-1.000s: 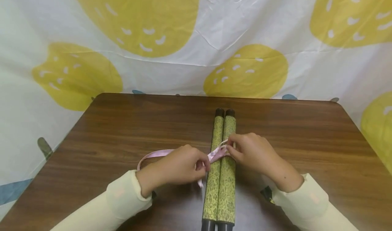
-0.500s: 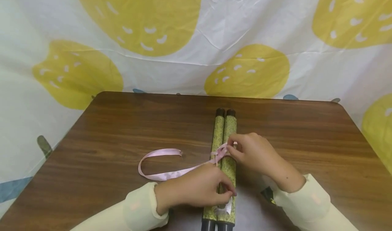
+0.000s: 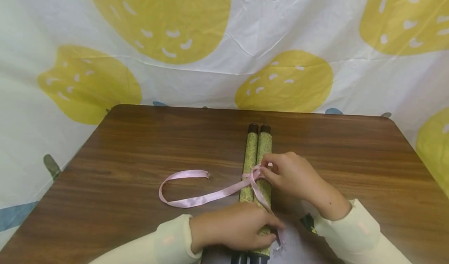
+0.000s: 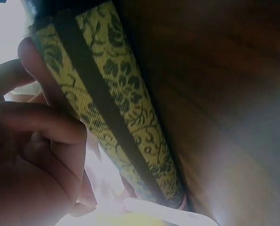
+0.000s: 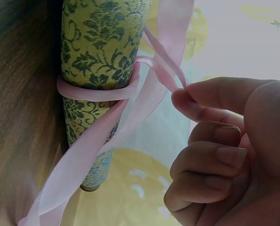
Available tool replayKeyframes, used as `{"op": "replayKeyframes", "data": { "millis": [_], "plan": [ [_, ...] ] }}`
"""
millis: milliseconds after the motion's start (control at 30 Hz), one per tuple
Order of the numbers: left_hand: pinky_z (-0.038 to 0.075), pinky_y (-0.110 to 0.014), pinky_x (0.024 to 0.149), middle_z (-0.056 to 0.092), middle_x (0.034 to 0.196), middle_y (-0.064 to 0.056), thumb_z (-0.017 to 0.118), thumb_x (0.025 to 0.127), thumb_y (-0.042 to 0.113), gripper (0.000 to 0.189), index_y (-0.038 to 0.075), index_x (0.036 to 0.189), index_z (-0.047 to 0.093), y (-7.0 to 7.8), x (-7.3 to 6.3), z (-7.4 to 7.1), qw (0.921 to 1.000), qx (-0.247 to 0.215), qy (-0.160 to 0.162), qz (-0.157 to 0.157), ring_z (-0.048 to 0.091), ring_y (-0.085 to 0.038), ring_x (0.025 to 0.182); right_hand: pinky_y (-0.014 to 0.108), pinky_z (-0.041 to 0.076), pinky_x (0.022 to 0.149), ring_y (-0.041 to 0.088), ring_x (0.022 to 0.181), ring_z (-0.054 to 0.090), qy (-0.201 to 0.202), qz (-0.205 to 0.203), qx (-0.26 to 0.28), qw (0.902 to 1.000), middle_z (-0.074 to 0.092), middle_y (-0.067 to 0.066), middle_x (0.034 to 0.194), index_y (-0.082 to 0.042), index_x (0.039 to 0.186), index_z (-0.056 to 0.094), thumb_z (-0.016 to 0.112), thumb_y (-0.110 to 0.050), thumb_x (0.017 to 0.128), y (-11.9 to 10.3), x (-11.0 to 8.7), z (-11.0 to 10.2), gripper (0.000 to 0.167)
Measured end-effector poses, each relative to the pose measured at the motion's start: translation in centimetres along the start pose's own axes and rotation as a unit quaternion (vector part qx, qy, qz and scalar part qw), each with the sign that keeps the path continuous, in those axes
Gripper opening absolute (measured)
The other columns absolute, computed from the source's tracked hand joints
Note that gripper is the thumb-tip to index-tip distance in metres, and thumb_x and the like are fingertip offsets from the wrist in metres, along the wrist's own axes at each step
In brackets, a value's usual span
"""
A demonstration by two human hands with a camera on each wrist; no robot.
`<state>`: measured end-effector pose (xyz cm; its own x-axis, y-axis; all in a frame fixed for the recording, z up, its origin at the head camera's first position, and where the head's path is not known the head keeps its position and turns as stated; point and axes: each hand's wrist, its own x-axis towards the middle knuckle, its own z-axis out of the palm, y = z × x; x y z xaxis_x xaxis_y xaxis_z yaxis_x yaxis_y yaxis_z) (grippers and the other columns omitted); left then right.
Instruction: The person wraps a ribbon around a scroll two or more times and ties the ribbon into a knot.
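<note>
Two rolls of a scroll [image 3: 264, 144], covered in yellow-green floral brocade with dark ends, lie side by side on the table. A pink ribbon [image 3: 210, 196] goes around them and crosses on top. My right hand [image 3: 294, 176] pinches a ribbon loop between thumb and index finger. In the right wrist view that loop [image 5: 166, 70] leads to the fingertips, and the other fingers are curled. Lower down, my left hand [image 3: 242, 225] lies over the near part of the rolls, thumb and index apart. One ribbon end touches its fingertips. In the left wrist view the fingers are beside the brocade [image 4: 126, 94].
The brown wooden table [image 3: 158, 139] extends to both sides. A long ribbon tail curls on its left part. Behind it hangs a white cloth [image 3: 196, 81] with yellow fruit prints.
My left hand has moved from the ribbon crossing toward me and to the right, drawing one ribbon end down across the rolls. The right hand keeps its pinch in nearly the same place.
</note>
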<state>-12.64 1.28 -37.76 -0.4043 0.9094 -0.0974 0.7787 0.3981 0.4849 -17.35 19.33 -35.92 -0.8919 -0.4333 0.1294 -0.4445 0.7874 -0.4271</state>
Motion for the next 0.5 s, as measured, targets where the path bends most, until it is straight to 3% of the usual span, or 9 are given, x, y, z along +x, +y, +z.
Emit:
{"op": "replayKeyframes", "data": {
  "millis": [167,267,400,500],
  "plan": [
    [0.045,-0.006,0.074,0.072,0.091,0.014,0.061,0.098,0.025,0.033,0.023,0.130,0.067,-0.2,-0.3,-0.3,0.9993,-0.032,0.004,0.021,0.051,0.010,0.072,0.025,0.038,0.049,0.005,0.052,0.043,-0.001,-0.002,-0.002,1.0000,0.055,-0.009,0.059,-0.019,0.088,0.070,0.068,-0.020,0.092,0.0,0.0,0.0,0.005],
    [0.040,-0.005,0.064,0.066,0.080,0.015,0.061,0.098,0.022,0.025,0.022,0.121,0.071,-0.4,-0.5,-0.8,0.9974,-0.066,0.026,0.011,0.044,0.009,0.059,0.024,0.039,0.049,0.004,0.053,0.044,-0.005,-0.001,0.000,1.0000,0.057,-0.009,0.061,-0.018,0.088,0.070,0.067,-0.019,0.092,0.0,-0.1,0.1,0.005],
    [0.041,-0.009,0.056,0.061,0.070,0.016,0.066,0.095,0.022,0.009,0.020,0.098,0.074,-1.2,-0.7,-2.1,0.9900,-0.070,0.109,-0.056,0.044,0.009,0.053,0.024,0.037,0.048,0.004,0.050,0.041,-0.011,-0.001,-0.002,0.9999,0.052,-0.008,0.058,-0.019,0.088,0.070,0.067,-0.021,0.093,0.0,-0.1,0.0,0.006],
    [0.044,-0.015,0.055,0.060,0.068,0.015,0.070,0.092,0.025,0.005,0.021,0.090,0.071,-2.2,-0.6,-3.4,0.9754,-0.035,0.178,-0.126,0.050,0.005,0.057,0.023,0.037,0.048,0.004,0.050,0.041,-0.016,0.001,0.002,0.9999,0.052,-0.008,0.058,-0.019,0.087,0.069,0.067,-0.021,0.093,-0.1,-0.1,0.0,0.007]
  ]
}}
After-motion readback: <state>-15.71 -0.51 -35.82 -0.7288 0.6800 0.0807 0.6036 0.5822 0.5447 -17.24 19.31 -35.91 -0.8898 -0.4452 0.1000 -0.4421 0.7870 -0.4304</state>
